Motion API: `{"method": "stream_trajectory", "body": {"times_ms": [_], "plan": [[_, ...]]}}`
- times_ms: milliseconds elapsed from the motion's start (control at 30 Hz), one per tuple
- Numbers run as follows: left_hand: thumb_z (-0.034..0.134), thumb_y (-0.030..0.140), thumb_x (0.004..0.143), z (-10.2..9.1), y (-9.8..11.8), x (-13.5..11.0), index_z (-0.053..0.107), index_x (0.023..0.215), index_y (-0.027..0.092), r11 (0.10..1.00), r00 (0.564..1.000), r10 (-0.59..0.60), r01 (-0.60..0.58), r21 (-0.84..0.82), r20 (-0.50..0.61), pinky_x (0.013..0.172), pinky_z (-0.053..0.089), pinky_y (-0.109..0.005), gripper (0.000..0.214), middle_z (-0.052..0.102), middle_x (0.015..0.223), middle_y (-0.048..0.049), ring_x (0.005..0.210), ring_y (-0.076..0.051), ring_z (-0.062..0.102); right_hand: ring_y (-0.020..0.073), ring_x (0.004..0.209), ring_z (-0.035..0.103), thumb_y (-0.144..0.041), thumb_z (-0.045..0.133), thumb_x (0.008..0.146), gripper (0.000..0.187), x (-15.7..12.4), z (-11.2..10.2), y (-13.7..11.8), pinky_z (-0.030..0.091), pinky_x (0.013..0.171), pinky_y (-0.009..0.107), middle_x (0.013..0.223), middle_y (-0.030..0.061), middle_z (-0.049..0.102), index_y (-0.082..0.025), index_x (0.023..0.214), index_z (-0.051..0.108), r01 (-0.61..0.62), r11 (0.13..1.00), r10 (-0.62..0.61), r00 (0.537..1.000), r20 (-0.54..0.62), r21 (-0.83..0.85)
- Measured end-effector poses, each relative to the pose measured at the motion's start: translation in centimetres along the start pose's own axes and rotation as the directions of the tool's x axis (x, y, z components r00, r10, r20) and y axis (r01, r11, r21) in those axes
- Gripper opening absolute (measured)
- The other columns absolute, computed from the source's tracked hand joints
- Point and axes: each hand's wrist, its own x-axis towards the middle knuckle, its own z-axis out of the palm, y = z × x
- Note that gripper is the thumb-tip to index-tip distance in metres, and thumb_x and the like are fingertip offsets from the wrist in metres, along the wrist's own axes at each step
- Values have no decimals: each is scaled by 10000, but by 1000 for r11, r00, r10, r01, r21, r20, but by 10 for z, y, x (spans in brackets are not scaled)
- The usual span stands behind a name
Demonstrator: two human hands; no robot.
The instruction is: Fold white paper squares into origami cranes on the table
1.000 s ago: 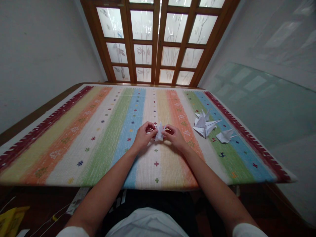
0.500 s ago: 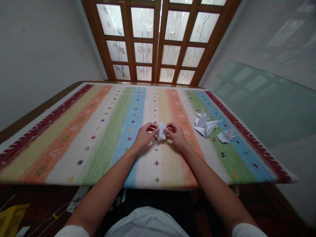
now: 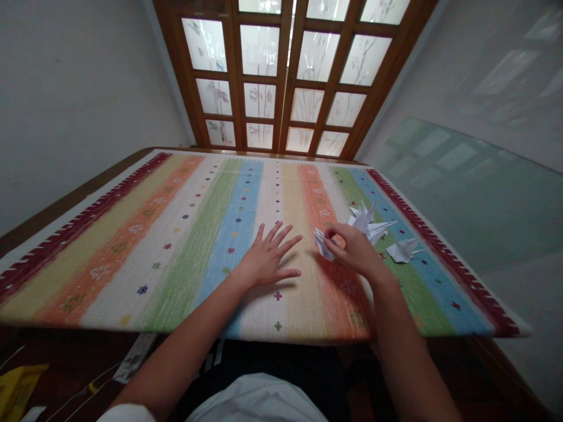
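My right hand (image 3: 352,249) pinches a small white folded paper crane (image 3: 324,244) between thumb and fingers, over the orange stripe of the cloth. My left hand (image 3: 272,256) is spread palm down over the pale middle stripes, fingers apart, holding nothing. Just beyond my right hand, several white paper cranes (image 3: 378,230) sit bunched together, partly hidden behind it. A separate paper crane (image 3: 402,251) lies to their right, on the green and blue stripes.
A striped tablecloth (image 3: 185,275) covers the table. Wooden doors with frosted panes (image 3: 259,99) stand behind the far edge. A glass board (image 3: 461,176) leans along the right wall. A yellow object (image 3: 20,387) is at the lower left, below the table.
The paper crane, held by both hands at the middle before, has moved right in my right hand. My left hand has let go and spread its fingers.
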Motion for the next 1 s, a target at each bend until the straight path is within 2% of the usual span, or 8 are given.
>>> {"method": "stream_trajectory", "body": {"times_ms": [167, 267, 333, 433, 500, 600, 700, 1000], "plan": [[667, 595, 995, -27, 24, -5, 669, 1405, 240, 999, 989, -26, 29, -19, 142, 1096, 503, -482, 542, 691, 1430, -160, 1281, -336, 674, 237, 845, 676, -404, 787, 875, 163, -12, -8, -12, 530, 806, 365, 908, 40, 731, -267, 933, 719, -36, 928, 85, 990, -117, 371], [503, 508, 1098, -45, 32, -2, 754, 980, 174, 986, 988, -41, 64, -156, 146, 772, 519, -297, 434, 758, 846, -55, 767, -184, 702, 195, 820, 663, -449, 806, 844, 256, -8, 4, -17, 534, 743, 314, 934, 0, 706, -310, 1033, 705, -18, 669, 315, 913, -261, 743], [455, 498, 1111, -52, 32, 1, 712, 851, 166, 965, 995, -73, 88, -246, 71, 698, 479, -267, 494, 695, 720, -23, 668, -149, 644, 178, 812, 651, -426, 801, 834, 267, -1, 14, -24, 525, 707, 289, 965, -8, 701, -317, 1058, 705, -29, 532, 406, 886, -225, 846], [531, 541, 1069, -48, 24, 3, 727, 1003, 171, 955, 983, -86, 128, -267, 163, 776, 532, -304, 425, 756, 874, -56, 796, -189, 705, 163, 774, 625, -393, 810, 811, 263, 13, 26, -37, 504, 655, 265, 948, -8, 687, -288, 1029, 708, -97, 447, 448, 885, -128, 889], [745, 586, 929, -36, 17, -2, 709, 1261, 197, 987, 952, -12, 61, -149, 305, 1019, 538, -429, 512, 750, 1262, -142, 1164, -302, 705, 149, 744, 602, -391, 825, 787, 289, 21, 33, -44, 491, 632, 250, 938, -12, 675, -273, 1025, 712, -134, 400, 465, 882, -75, 907], [837, 624, 836, -11, 11, -16, 504, 1589, 247, 997, 894, -37, 3, 77, 446, 1237, 287, -728, 906, 407, 1705, -227, 1596, -476, 327, 148, 751, 601, -406, 823, 776, 320, 30, 39, -50, 488, 625, 247, 972, -4, 681, -262, 1039, 710, -181, 384, 480, 877, -28, 905], [726, 661, 928, 7, 9, -28, 399, 1667, 256, 990, 887, -88, 27, 140, 453, 1262, 130, -795, 904, 270, 1775, -222, 1654, -456, 204, 161, 793, 617, -416, 822, 755, 355, 35, 43, -53, 500, 648, 254, 989, 6, 689, -258, 1053, 713, -208, 387, 483, 875, -5, 898], [679, 712, 936, 24, 4, -33, 437, 1654, 282, 991, 937, -98, 60, 123, 335, 1286, 66, -772, 871, 229, 1794, -194, 1658, -441, 210, 180, 864, 598, -401, 774, 717, 287, 52, 59, -67, 497, 668, 258, 957, 1, 659, -256, 939, 663, -268, 481, 441, 897, 34, 835]]}}
